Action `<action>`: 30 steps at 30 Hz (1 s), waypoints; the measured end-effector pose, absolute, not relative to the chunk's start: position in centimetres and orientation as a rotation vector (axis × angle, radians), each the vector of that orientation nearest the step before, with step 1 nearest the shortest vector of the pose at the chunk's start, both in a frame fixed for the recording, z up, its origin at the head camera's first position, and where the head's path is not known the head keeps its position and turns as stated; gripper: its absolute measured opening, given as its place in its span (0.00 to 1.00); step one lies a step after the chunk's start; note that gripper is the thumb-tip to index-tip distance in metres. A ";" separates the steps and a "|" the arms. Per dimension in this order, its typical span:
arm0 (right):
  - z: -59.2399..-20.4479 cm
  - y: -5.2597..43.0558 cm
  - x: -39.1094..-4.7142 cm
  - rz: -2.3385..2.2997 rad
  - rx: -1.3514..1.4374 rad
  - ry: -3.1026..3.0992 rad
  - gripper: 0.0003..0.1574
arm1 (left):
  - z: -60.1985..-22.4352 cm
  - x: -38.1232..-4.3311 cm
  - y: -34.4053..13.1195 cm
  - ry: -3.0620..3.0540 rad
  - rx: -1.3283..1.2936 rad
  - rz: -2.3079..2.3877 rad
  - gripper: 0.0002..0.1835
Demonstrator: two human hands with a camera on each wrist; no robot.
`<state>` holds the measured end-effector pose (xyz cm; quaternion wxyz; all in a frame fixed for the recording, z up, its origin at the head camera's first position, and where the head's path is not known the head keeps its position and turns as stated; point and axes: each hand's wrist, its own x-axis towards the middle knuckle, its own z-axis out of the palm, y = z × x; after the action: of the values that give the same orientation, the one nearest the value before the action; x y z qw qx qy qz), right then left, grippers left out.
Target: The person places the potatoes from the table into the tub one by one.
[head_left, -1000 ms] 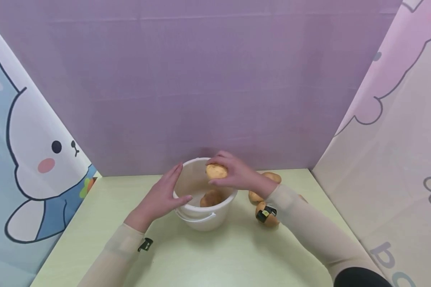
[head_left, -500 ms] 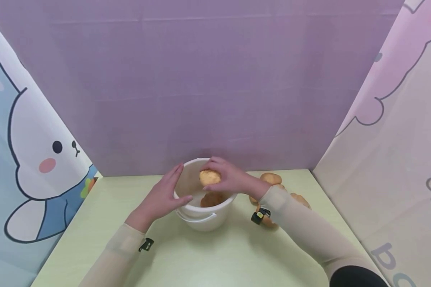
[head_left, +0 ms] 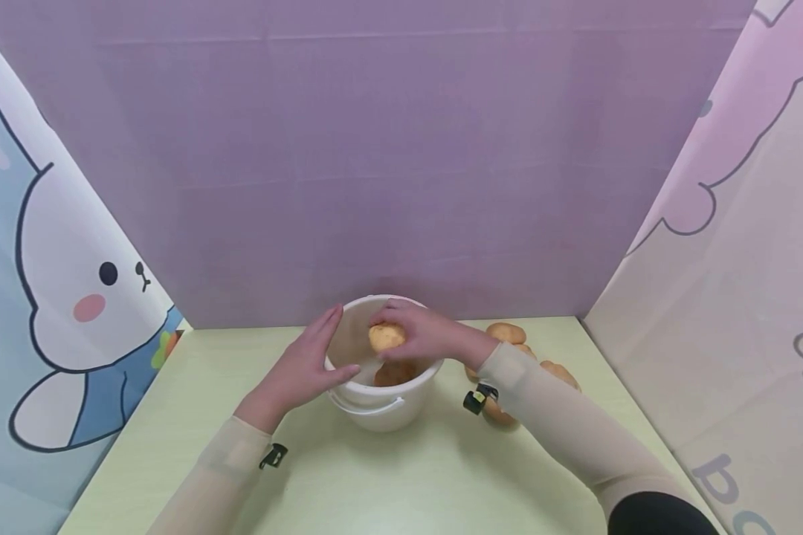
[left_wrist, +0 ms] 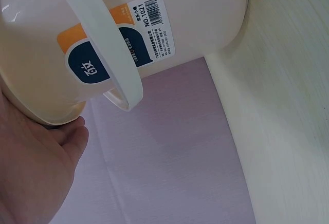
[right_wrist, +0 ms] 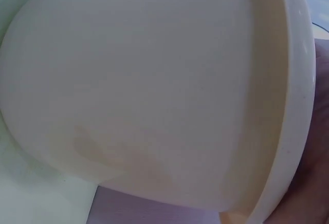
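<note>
A white plastic bucket (head_left: 387,417) stands upright on the table. My left hand (head_left: 296,373) holds its left rim, the thumb lying over the near edge. In the left wrist view the fingers of that hand (left_wrist: 38,165) meet the rim beside the white handle (left_wrist: 105,36). Inside the bucket's mouth, my right hand (head_left: 423,333) grips a pale potato (head_left: 386,337). Below it, a browner potato (head_left: 395,374) lies in the bucket, partly hidden. The bucket wall (right_wrist: 139,80) fills most of the right wrist view, so the gripped potato is hidden there.
Several potatoes lie right of the bucket, among them a far potato (head_left: 505,332) and a right-hand potato (head_left: 560,374); the right forearm partly covers the group. A purple backdrop (head_left: 401,163) rises behind the pale table (head_left: 388,483), with printed panels at both sides.
My right hand has moved left and down into the bucket's mouth with the potato. The left hand keeps its place on the rim.
</note>
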<state>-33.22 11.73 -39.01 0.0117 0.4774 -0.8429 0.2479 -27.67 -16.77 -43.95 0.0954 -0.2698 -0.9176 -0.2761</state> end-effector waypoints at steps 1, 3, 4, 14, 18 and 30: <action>-39.0 11.7 -33.3 0.751 1.504 -2.640 0.36 | -43.9 -27.7 -16.8 -2.721 -0.799 -0.818 0.61; -39.0 11.7 -33.3 0.723 1.527 -2.661 0.37 | -43.9 -27.7 -16.7 -2.723 -0.800 -0.817 0.62; -39.0 11.7 -33.3 0.717 1.535 -2.667 0.37 | -43.9 -27.7 -16.7 -2.723 -0.802 -0.819 0.62; -39.2 11.8 -33.5 0.710 1.553 -2.653 0.37 | -43.8 -27.7 -16.6 -2.724 -0.805 -0.814 0.63; -39.1 11.9 -33.4 0.722 1.566 -2.652 0.37 | -43.8 -27.7 -16.7 -2.728 -0.804 -0.809 0.62; -38.4 12.0 -32.9 0.765 1.513 -2.741 0.37 | -43.6 -27.5 -16.7 -2.725 -0.801 -0.791 0.61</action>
<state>-32.89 11.98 -38.38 -0.0406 0.4691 -0.8497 0.2371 -27.55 -16.71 -43.56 0.0964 -0.2706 -0.9199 -0.2670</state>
